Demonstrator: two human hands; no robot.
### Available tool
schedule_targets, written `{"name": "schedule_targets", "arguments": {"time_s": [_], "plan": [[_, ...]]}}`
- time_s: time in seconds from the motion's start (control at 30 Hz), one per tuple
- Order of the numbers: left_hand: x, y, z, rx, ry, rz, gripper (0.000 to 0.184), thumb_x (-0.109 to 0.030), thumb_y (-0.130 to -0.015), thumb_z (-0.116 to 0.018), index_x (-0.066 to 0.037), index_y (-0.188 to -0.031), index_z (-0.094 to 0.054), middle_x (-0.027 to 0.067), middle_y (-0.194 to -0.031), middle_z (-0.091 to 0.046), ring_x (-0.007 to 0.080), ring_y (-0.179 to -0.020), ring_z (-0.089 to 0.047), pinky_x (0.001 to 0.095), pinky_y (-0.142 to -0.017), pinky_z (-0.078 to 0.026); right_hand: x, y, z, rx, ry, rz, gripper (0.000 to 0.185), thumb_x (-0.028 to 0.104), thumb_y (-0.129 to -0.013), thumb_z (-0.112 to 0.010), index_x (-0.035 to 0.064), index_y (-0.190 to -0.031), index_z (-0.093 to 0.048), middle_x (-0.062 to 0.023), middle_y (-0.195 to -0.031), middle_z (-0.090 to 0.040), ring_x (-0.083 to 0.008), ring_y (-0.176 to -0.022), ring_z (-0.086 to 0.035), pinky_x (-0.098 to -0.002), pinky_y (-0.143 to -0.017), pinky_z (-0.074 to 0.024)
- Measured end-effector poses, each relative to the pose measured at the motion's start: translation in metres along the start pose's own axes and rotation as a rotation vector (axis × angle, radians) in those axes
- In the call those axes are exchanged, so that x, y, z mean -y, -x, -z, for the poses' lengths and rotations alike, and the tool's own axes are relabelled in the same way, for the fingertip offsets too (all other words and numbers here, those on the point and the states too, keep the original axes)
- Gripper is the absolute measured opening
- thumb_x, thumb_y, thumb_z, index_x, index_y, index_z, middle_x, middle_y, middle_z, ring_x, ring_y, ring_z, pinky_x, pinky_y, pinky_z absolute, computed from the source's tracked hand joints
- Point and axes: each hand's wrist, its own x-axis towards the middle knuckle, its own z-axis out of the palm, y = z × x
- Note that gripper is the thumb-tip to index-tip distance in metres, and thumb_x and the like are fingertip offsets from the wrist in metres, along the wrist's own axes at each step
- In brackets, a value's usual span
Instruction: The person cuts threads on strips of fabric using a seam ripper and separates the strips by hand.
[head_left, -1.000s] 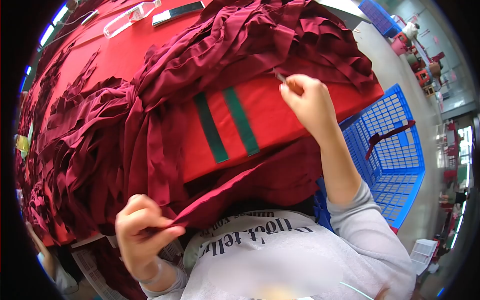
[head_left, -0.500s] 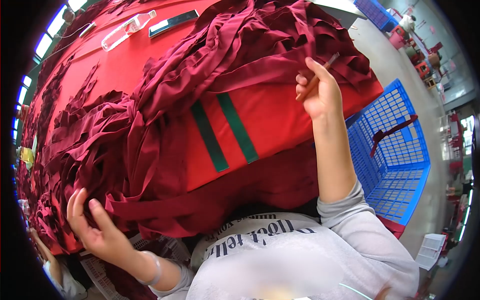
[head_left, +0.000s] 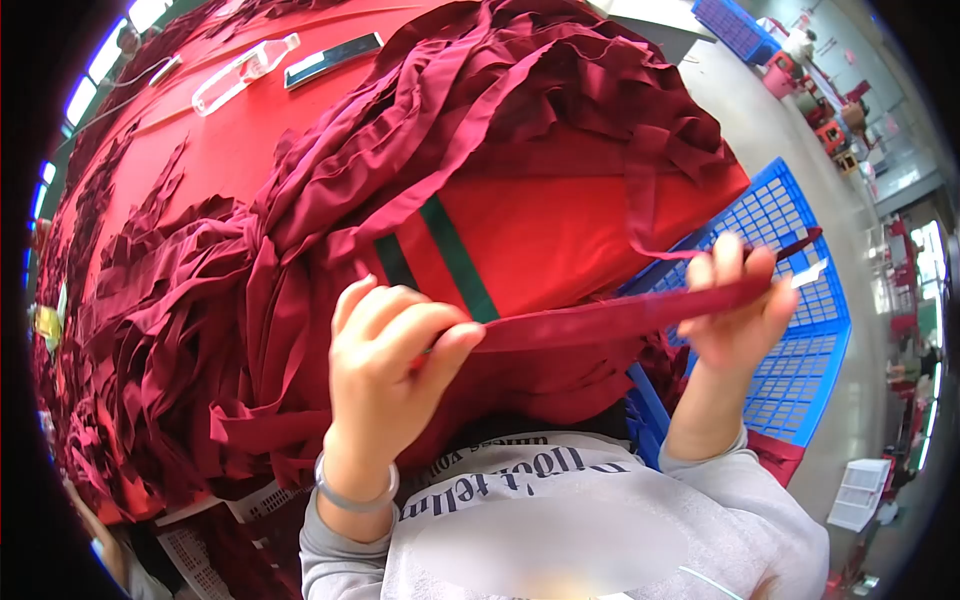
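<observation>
A dark red fabric strip [head_left: 610,318] is stretched between my two hands, above the near edge of the red table. My left hand [head_left: 395,350] is closed on its left end, thumb against the curled fingers. My right hand [head_left: 735,305] grips the other end over the blue basket. A pale, blade-like tip [head_left: 808,275] sticks out beside the right fingers; its handle is hidden. A large heap of dark red strips [head_left: 480,110] lies across the table, with one strip hanging toward my right hand.
Two dark green bands [head_left: 460,260] mark the red tabletop [head_left: 560,225]. A clear bottle [head_left: 245,75] and a phone [head_left: 333,60] lie at the far side. The blue basket [head_left: 800,360] stands at the right. Another person's arm [head_left: 95,525] shows at lower left.
My left hand has moved right and closed on a strip. My right hand, which held a brown-handled tool with a metal tip, has come down toward me and also grips the strip.
</observation>
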Motion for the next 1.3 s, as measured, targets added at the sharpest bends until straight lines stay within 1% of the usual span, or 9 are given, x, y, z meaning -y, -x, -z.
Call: {"name": "schedule_targets", "arguments": {"time_s": [0.1,0.17,0.27,0.37,0.77,0.93,1.1,1.2,1.3], "plan": [[0.012,0.016,0.022,0.004,-0.103,0.077,0.029,-0.026,-0.068,-0.086,-0.009,-0.07,-0.063,0.0018,-0.062,-0.055,0.02,-0.062,-0.054,0.0355,-0.072,-0.042,0.032,-0.008,0.035,-0.232,-0.18,0.004,0.034,0.036,-0.1,-0.058,0.0141,-0.123,-0.067,-0.0029,-0.087,-0.049,-0.0191,-0.076,-0.043,-0.0279,-0.061,-0.0461],[0.016,0.025,0.033,0.053,-0.222,0.111,0.031,-0.026,-0.068,-0.086,-0.008,-0.067,-0.062,0.0026,-0.06,-0.052,0.0206,-0.059,-0.052,0.0349,-0.074,-0.041,0.045,-0.031,0.031,-0.918,-0.105,0.126,0.024,0.033,-0.099,-0.06,0.0148,-0.11,-0.071,-0.0006,-0.077,-0.054,-0.0173,-0.068,-0.048,-0.0257,-0.057,-0.0441],[0.021,0.038,0.042,0.086,-0.392,0.225,0.026,-0.022,-0.073,-0.082,-0.006,-0.069,-0.063,0.0036,-0.061,-0.054,0.0213,-0.059,-0.05,0.034,-0.081,-0.037,0.105,-0.01,0.155,-0.466,-0.117,-0.112,0.027,0.025,-0.094,-0.068,0.0147,-0.07,-0.06,0.0031,-0.066,-0.065,-0.0089,-0.056,-0.056,-0.0253,-0.054,-0.0422],[0.021,0.046,0.048,0.118,-0.471,0.314,0.023,-0.021,-0.075,-0.081,-0.005,-0.073,-0.064,0.0049,-0.065,-0.056,0.0212,-0.062,-0.051,0.0343,-0.086,-0.035,0.125,-0.03,0.175,-1.079,-0.005,0.091,0.027,0.019,-0.09,-0.071,0.0149,-0.067,-0.058,0.0037,-0.064,-0.061,-0.0089,-0.054,-0.051,-0.0258,-0.053,-0.0399],[0.018,0.048,0.04,0.114,-0.562,0.318,0.014,-0.01,-0.08,-0.074,-0.011,-0.093,-0.07,0.0024,-0.074,-0.058,0.0203,-0.071,-0.057,0.037,-0.092,-0.036,0.111,-0.067,0.282,-1.167,-0.018,-0.084,0.012,0.014,-0.087,-0.066,0.0109,-0.099,-0.063,-0.0148,-0.113,-0.071,-0.0239,-0.1,-0.069,-0.0354,-0.076,-0.0502],[0.024,0.05,0.058,0.163,-0.424,0.318,0.013,0.002,-0.076,-0.069,-0.007,-0.085,-0.072,0.0039,-0.07,-0.046,0.0232,-0.068,-0.048,0.0346,-0.082,-0.039,0.119,-0.065,0.319,-1.244,0.68,0.107,0.026,0.004,-0.079,-0.076,0.019,-0.087,-0.057,0.0026,-0.064,-0.046,-0.0142,-0.058,-0.051,-0.0335,-0.054,-0.0422],[0.018,0.051,0.053,0.184,-0.526,0.299,0.019,0.004,-0.069,-0.066,-0.009,-0.081,-0.072,0.0052,-0.077,-0.044,0.0223,-0.077,-0.052,0.0392,-0.089,-0.04,0.108,-0.04,0.364,-0.934,1.421,-0.046,0.023,0.01,-0.083,-0.073,0.006,-0.106,-0.068,-0.0046,-0.091,-0.069,-0.0172,-0.085,-0.066,-0.0312,-0.075,-0.0511],[0.015,0.056,0.056,0.291,-0.631,0.363,0.022,0.003,-0.069,-0.066,-0.009,-0.085,-0.074,0.0035,-0.087,-0.05,0.0226,-0.089,-0.055,0.053,-0.109,-0.032,0.109,-0.027,0.376,-1.002,2.204,-0.031,0.03,0.025,-0.091,-0.061,0.0033,-0.111,-0.069,-0.0195,-0.102,-0.071,-0.0373,-0.1,-0.067,-0.0439,-0.086,-0.0528],[-0.007,0.054,0.041,0.145,-0.812,0.27,0.028,0.002,-0.069,-0.066,-0.012,-0.092,-0.074,0.0018,-0.102,-0.056,0.0239,-0.107,-0.056,0.0579,-0.115,-0.023,0.11,-0.028,0.327,-1.145,2.112,-0.071,0.028,0.024,-0.092,-0.06,0.0047,-0.11,-0.069,-0.0185,-0.098,-0.072,-0.0373,-0.095,-0.068,-0.046,-0.083,-0.0534]]}}
